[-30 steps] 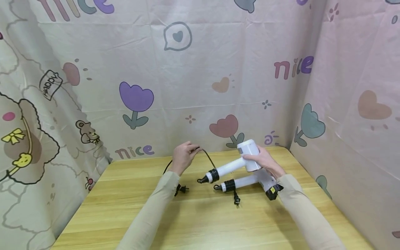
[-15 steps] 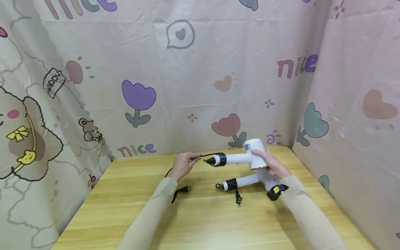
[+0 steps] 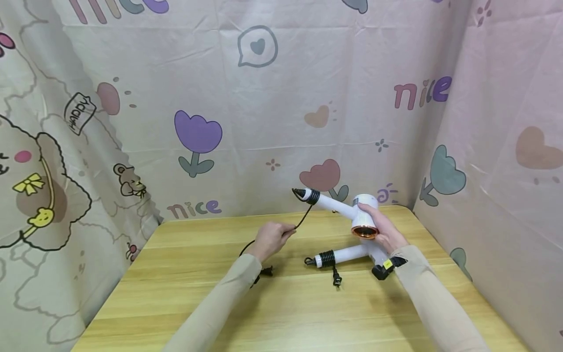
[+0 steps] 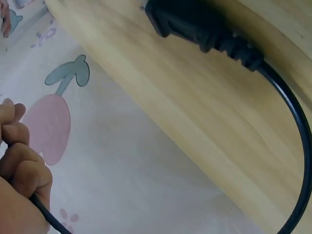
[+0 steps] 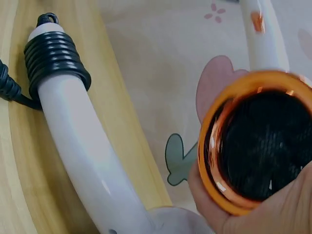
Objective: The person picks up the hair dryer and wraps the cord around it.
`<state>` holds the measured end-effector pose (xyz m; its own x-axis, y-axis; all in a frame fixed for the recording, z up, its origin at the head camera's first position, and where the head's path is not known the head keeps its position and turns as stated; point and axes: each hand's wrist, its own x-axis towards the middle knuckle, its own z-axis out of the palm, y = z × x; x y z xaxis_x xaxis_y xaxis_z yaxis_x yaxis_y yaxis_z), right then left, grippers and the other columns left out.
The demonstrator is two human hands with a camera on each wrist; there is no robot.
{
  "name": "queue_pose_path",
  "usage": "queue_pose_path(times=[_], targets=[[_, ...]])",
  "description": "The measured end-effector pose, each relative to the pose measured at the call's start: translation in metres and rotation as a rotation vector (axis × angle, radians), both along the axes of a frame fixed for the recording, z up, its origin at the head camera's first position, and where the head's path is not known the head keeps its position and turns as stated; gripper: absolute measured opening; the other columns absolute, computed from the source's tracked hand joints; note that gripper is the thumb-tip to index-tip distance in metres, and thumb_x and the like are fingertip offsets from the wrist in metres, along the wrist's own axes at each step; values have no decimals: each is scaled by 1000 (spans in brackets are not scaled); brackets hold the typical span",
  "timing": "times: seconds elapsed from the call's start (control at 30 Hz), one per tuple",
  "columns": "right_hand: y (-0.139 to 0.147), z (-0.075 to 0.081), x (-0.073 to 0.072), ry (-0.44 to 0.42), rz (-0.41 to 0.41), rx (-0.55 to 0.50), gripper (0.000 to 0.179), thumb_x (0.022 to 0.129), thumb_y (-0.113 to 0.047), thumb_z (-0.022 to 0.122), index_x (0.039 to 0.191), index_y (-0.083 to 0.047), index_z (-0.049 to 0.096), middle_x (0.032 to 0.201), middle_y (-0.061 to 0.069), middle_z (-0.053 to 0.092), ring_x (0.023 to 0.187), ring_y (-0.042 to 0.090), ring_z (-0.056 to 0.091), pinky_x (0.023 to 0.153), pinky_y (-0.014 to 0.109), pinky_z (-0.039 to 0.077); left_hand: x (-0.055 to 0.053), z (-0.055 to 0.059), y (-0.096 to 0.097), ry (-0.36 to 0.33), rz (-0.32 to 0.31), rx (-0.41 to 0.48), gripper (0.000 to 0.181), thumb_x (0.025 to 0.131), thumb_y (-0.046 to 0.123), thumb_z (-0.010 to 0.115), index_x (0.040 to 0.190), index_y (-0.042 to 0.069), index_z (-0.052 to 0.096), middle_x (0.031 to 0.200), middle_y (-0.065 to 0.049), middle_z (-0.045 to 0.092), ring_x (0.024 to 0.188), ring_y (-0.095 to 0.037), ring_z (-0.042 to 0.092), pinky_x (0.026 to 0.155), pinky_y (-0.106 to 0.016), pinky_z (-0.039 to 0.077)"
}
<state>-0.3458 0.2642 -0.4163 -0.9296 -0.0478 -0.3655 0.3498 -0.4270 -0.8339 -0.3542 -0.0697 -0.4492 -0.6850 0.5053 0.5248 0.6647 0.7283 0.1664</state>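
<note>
My right hand (image 3: 384, 229) grips the head of a white hair dryer (image 3: 335, 205) with a copper-coloured rim, held above the table, its handle tilted up to the left. Black cord (image 3: 313, 196) is wound round the end of that handle. From there the cord runs down taut to my left hand (image 3: 271, 239), which pinches it with curled fingers. The cord's tail ends in a black plug (image 4: 187, 22), low behind my left wrist in the head view. A second white hair dryer (image 5: 87, 146) lies on the table below, its cord (image 5: 53, 58) coiled neatly round the handle.
The second dryer's plug (image 3: 337, 279) hangs off its coil onto the wooden table (image 3: 308, 322). A patterned cloth (image 3: 259, 107) closes off the back and both sides. A black wrist camera (image 3: 382, 270) sits on my right wrist, close to the lying dryer.
The held dryer's handle has swung from pointing down-left to pointing up-left, and its copper rim has turned into view. My left hand first dropped slightly, then moved down and right, holding the cord.
</note>
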Motion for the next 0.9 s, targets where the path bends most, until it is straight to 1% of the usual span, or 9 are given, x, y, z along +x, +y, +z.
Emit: queue_pose_path(times=[0.13,0.2,0.27,0.37,0.47,0.57,0.67,0.8,0.9], targets=[[-5,2,0,-6,-139,110,79,84,-39,78,138,-9,29,108,6,53,79,17,65,81,36,58,6,1,8,25,-11,-3,20,95,25,66,109,15,76,101,-4,76,81,-15,74,71,-26,58],[-9,1,1,29,-207,204,85,82,-42,78,142,-6,29,106,5,55,77,13,64,77,31,58,10,1,11,35,-15,16,20,94,25,66,108,14,76,99,-4,76,73,-12,72,63,-19,54],[-13,0,3,76,-272,316,89,82,-45,78,144,-4,29,109,4,55,77,10,62,73,25,55,14,1,14,42,-15,29,20,94,25,66,107,13,76,98,-4,76,68,-9,70,58,-16,50],[-20,-2,5,150,-352,465,94,80,-50,77,147,-4,29,121,8,52,87,12,60,76,24,52,17,2,16,58,-20,52,17,94,22,67,102,12,77,92,-4,77,61,-7,66,53,-14,45],[-25,-3,6,198,-409,588,97,79,-55,76,147,-5,29,131,13,50,101,21,58,86,29,50,17,5,15,103,-16,56,14,93,22,69,96,12,78,85,-3,77,58,-6,64,52,-14,45],[-29,-6,7,218,-444,677,101,76,-60,76,147,-6,29,133,17,49,112,29,54,94,38,48,16,11,15,184,7,44,11,90,23,72,90,14,78,81,0,76,58,-6,65,51,-15,46],[-33,-10,8,245,-463,713,102,75,-60,77,148,-8,28,131,18,51,113,32,54,95,42,50,14,17,14,257,33,19,9,87,24,75,86,15,79,76,3,75,56,-7,64,48,-18,46],[-38,-12,8,326,-480,796,101,75,-55,80,150,-12,28,127,17,53,110,33,56,92,45,50,12,26,14,302,40,-22,10,86,26,77,79,19,77,70,7,71,54,-6,61,47,-22,45],[-40,-10,8,390,-493,906,99,74,-52,81,150,-14,31,123,17,56,107,33,56,91,46,47,11,34,14,310,27,-54,12,86,27,77,76,20,75,69,7,70,54,-7,60,49,-24,46]])
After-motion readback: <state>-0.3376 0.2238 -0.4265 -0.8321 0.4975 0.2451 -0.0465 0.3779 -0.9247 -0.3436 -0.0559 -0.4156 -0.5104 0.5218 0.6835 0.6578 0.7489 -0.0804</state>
